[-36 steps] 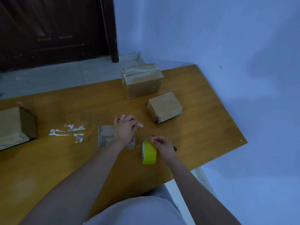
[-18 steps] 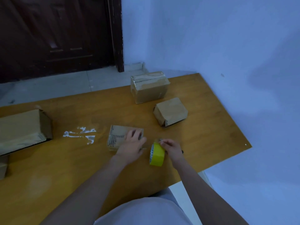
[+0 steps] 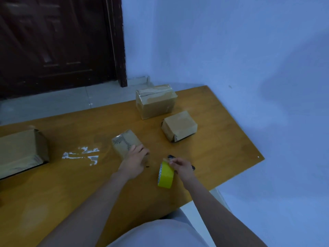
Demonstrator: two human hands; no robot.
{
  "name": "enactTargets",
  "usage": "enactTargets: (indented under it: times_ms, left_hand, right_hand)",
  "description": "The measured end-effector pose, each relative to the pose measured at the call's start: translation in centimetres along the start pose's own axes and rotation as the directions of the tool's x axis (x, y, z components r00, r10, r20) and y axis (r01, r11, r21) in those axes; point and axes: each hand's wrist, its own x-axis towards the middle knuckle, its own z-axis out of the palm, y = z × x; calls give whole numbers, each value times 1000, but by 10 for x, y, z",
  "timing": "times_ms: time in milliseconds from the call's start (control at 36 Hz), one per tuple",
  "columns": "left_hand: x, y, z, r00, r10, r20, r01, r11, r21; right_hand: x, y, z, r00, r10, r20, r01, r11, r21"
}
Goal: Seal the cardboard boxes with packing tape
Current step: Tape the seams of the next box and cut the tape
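Forearms reach from six o'clock over a wooden worktop. The right hand steadies a yellow tape roll standing on edge near the front rim, at about five o'clock from the scene's middle; its grip is a pinch of thumb and fingertips at the top of the roll, apparently on the loose tape end. A dark tool, too hidden to name, lies just behind that hand. At nine o'clock from the roll, the left hand rests on the near end of a small cardboard box, fingers curled over its edge in a loose grasp, the box turned at an angle.

The box looks light and stiff enough to slide on the smooth wood, so it likely needs holding down flat on top or by its sides while tape is drawn. The roll is rigid; the film clings, so hold the core.

Farther, at one o'clock, sits an untaped box, and beyond it a taped box. A large box lies at nine o'clock.
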Motion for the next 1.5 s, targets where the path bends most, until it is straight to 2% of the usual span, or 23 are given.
enactTargets:
  times_ms: [83, 194, 250, 306, 333, 389, 444, 556, 750, 806, 861, 917, 972, 1056, 1167, 1250, 1306, 1361, 1444, 1500]
  left_hand:
    - [-7, -13, -10, 999, 51, 5, -51, 999, -13]
    - [-13, -23, -18, 981, 86, -175, -101, 992, -81]
    - [-15, -20, -19, 952, 37, -302, -63, 995, -77]
    - [-14, -12, -17, 923, -66, -380, 62, 998, -23]
    - [-12, -8, -17, 922, -151, -358, 159, 987, -7]
    - [-9, 2, -16, 917, -351, -190, 359, 933, 8]
    - [-5, 8, -13, 895, -440, -69, 445, 893, 70]
    - [-4, 3, -10, 916, -401, -34, 399, 896, 194]
    - [-8, -20, -26, 965, -242, 96, 216, 950, 226]
    - [-8, -19, -33, 979, -182, 97, 166, 974, 155]
    - [-7, -10, -42, 996, -90, 25, 90, 996, -24]
    - [-4, 10, -54, 997, -61, -50, 43, 950, -308]
    - [1, 32, -63, 996, -79, -31, 54, 872, -486]
    - [10, 51, -64, 999, -16, -43, -5, 887, -462]
    - [14, 56, -65, 984, -117, -132, 21, 822, -570]
    - [13, 56, -69, 975, -140, -171, 28, 845, -534]
    - [15, 52, -73, 962, -212, -170, 95, 848, -521]
    - [18, 46, -79, 943, -313, -113, 189, 782, -594]
    - [25, 40, -88, 890, -451, 72, 334, 535, -776]
    - [28, 38, -95, 854, -490, 173, 390, 385, -836]
  right_hand:
    - [-1, -1, 0, 1000, 1, 3, -1, 1000, -1]
    - [-3, -5, 2, 1000, -12, 0, 12, 1000, -2]
    - [-5, -7, 3, 1000, -17, -3, 17, 1000, -12]
    - [-6, -9, 4, 1000, -25, 1, 25, 999, -23]
    - [-7, -9, 4, 1000, -29, 5, 29, 999, -30]
    - [-8, -10, 3, 999, -35, 13, 35, 998, -45]
    - [-9, -11, 2, 999, -32, 16, 33, 998, -56]
    - [-14, -15, -2, 1000, -27, 10, 27, 998, -48]
    - [-18, -35, -9, 996, -83, -9, 83, 996, 19]
    - [-18, -46, -9, 996, -88, 17, 88, 996, 1]
    - [-17, -56, -8, 990, -123, 66, 127, 990, -60]
    - [-17, -69, -6, 980, -166, 111, 178, 978, -108]
    - [-18, -83, -2, 968, -203, 147, 224, 964, -141]
    - [-21, -103, 4, 947, -262, 186, 296, 936, -190]
    - [-20, -119, 9, 927, -305, 217, 358, 891, -278]
    - [-23, -123, 15, 917, -345, 200, 395, 857, -331]
    - [-30, -127, 19, 910, -365, 199, 412, 856, -312]
    - [-40, -133, 21, 912, -365, 185, 404, 879, -252]
    - [-55, -136, 19, 936, -305, 175, 326, 939, -112]
    - [-64, -137, 19, 928, -327, 181, 341, 938, -55]
